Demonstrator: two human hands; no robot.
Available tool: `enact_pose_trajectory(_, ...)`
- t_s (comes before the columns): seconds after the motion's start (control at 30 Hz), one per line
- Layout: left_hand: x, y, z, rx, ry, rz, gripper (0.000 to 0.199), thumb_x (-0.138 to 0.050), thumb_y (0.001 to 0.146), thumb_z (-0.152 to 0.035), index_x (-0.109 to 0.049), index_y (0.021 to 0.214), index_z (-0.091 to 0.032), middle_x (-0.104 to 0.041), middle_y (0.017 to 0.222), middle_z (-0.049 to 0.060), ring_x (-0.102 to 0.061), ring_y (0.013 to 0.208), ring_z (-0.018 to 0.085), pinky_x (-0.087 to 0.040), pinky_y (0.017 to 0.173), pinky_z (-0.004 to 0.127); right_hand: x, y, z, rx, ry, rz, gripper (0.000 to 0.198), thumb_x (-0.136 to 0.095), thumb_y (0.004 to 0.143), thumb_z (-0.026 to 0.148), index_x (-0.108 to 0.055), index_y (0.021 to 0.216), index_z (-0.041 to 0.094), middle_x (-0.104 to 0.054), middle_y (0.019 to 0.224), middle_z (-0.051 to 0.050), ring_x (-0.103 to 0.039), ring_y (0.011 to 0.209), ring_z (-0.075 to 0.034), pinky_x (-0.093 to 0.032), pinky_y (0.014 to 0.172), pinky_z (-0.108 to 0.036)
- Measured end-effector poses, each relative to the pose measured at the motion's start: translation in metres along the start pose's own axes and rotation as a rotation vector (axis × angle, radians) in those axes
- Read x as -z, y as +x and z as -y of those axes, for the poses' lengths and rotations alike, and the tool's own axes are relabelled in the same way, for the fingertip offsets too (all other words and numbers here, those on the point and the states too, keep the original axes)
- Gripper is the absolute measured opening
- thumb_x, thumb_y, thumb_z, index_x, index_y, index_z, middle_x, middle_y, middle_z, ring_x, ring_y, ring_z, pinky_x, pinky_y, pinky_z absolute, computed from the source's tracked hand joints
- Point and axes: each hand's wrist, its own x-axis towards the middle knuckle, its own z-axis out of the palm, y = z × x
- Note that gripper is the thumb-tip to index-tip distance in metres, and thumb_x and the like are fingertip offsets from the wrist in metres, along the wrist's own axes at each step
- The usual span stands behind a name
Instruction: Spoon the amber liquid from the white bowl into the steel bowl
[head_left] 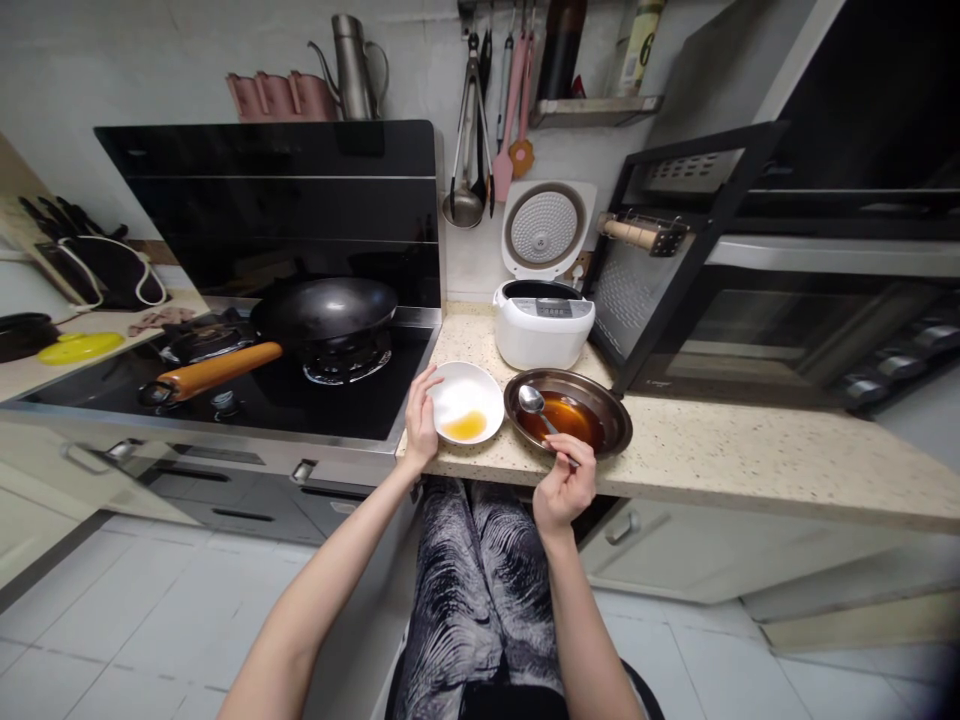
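Note:
My left hand (421, 420) grips the left rim of a white bowl (450, 390), which is tilted toward me at the counter's front edge. A small pool of yellow-orange liquid (466, 426) lies low in it. In my right hand (567, 482) is a metal spoon (532, 400), pinched by its handle. The spoon's head is over the left side of a dark metal basin (621, 425) that holds reddish-brown liquid (574, 418). Bowl and basin stand side by side.
Behind the basin stands a white rice cooker (544, 335) with its lid raised. A black wok (326, 310) with a wooden handle (225, 370) sits on the stove at left. An oven (795, 330) in a black rack is at right. Ladles and tongs (470, 130) hang on the wall.

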Motion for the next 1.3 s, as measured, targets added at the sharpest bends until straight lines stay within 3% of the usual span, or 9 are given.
enact_pose_trajectory(0.1,0.000,0.000,0.000,-0.001,0.002,0.000,0.043,-0.034,0.105,-0.043,-0.065,0.122,-0.019,-0.058,0.144,0.014,-0.053,0.137,0.029,-0.037,0.118,0.054,-0.002,-0.003,0.008,-0.025,0.061,0.025,0.015,-0.044,0.102,0.022,-0.059,0.099,0.023,-0.067,0.088,-0.004,-0.067,0.083,-0.019,-0.056,0.077,-0.038)
enact_pose_trajectory(0.37,0.000,0.000,-0.001,-0.004,-0.008,0.004,0.041,-0.034,0.105,-0.039,-0.065,0.122,-0.018,-0.058,0.144,0.014,-0.052,0.137,0.029,-0.037,0.118,0.053,-0.018,-0.014,0.010,0.020,0.143,0.350,0.021,-0.044,0.099,0.011,-0.062,0.102,0.022,-0.067,0.090,-0.004,-0.066,0.086,-0.017,-0.054,0.078,-0.032)
enact_pose_trajectory(0.8,-0.001,-0.001,-0.001,-0.016,-0.018,0.009,0.041,-0.034,0.105,-0.040,-0.065,0.122,-0.020,-0.058,0.144,0.014,-0.053,0.137,0.029,-0.039,0.117,0.054,-0.021,-0.013,0.011,-0.200,0.103,0.379,0.021,-0.040,0.103,0.024,-0.059,0.095,0.022,-0.064,0.087,-0.003,-0.061,0.076,-0.015,-0.050,0.072,-0.028)
enact_pose_trajectory(1.3,-0.001,-0.001,-0.004,-0.013,-0.010,0.009,0.041,-0.034,0.105,-0.041,-0.065,0.122,-0.020,-0.058,0.144,0.014,-0.053,0.138,0.029,-0.038,0.118,0.054,-0.034,-0.028,0.012,-0.494,0.368,0.274,0.026,-0.045,0.103,0.040,-0.059,0.092,0.021,-0.063,0.082,-0.001,-0.061,0.071,-0.013,-0.052,0.068,-0.027)
